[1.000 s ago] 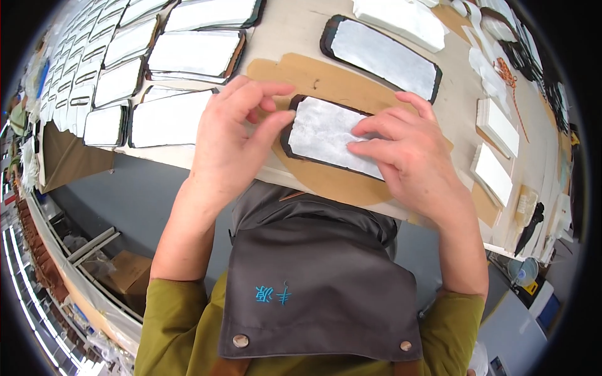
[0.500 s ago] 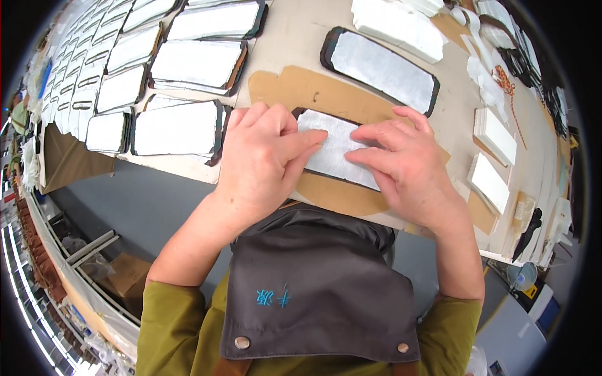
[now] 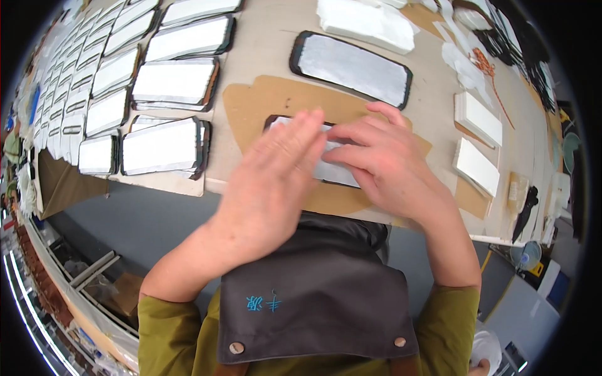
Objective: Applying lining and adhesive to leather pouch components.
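A dark-edged panel faced with a white rectangular sheet point(image 3: 339, 174) lies in front of me on a brown cardboard piece point(image 3: 251, 103). My left hand point(image 3: 269, 172) is stretched out with its fingers together, above or on the panel's left half, hiding much of it; I cannot tell if it touches. With fingers bent and apart, my right hand point(image 3: 385, 160) rests its fingertips on or close to the white sheet. Neither hand shows anything held. Just beyond lies a second dark panel with a white sheet point(image 3: 351, 69) on it.
Stacks of white-faced dark panels point(image 3: 160, 147) fill the table's left side. White sheet stacks stand at the far middle point(image 3: 367, 24) and right point(image 3: 478, 119). A bottle point(image 3: 518, 191) and a black item lie near the right edge. Orange cord point(image 3: 486, 69) lies far right.
My left hand has gone from bent, pinching fingers to a flat, stretched shape over the panel. The right hand keeps much the same pose. The whole view has shifted slightly.
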A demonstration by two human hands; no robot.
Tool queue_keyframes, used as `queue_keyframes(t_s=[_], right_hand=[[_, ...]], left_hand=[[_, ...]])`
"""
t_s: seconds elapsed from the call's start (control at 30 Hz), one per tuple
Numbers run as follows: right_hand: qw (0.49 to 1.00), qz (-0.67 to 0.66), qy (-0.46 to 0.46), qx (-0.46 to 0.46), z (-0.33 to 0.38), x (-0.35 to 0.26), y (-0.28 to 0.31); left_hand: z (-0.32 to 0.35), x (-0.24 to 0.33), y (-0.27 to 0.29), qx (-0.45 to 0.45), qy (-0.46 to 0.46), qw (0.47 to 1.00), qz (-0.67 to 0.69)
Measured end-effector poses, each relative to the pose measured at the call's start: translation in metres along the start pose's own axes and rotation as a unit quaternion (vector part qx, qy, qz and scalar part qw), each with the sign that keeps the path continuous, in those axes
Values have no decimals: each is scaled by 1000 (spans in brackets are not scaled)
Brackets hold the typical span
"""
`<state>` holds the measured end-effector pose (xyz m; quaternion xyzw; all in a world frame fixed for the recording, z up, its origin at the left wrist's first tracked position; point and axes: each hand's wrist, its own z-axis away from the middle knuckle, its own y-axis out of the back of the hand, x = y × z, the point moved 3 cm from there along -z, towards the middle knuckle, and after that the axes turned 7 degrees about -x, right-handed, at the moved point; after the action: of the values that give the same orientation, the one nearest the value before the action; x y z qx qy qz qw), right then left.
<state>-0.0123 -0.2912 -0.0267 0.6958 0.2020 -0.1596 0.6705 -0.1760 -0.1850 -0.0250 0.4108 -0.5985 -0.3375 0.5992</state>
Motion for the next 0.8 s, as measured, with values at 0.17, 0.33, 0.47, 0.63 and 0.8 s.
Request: queue_keyframes(t_s=[0.17,0.33,0.47,0.63,0.8], right_hand=[[997,11,21,68,8,8,0],[977,-134,-94,134,43,30,15],[917,-292,-228,145,67,34,9],[881,-354,-275,152,76,33,-6],[875,-357,-288,153,77,33,-15]], left_hand=[[-2,11,-30,-58,5,998,-9],[-2,14,-36,-85,22,995,-48],[-3,18,-36,-85,22,994,-65],[-1,23,-39,-72,20,995,-70],[-9,34,-46,-94,-15,995,-35]])
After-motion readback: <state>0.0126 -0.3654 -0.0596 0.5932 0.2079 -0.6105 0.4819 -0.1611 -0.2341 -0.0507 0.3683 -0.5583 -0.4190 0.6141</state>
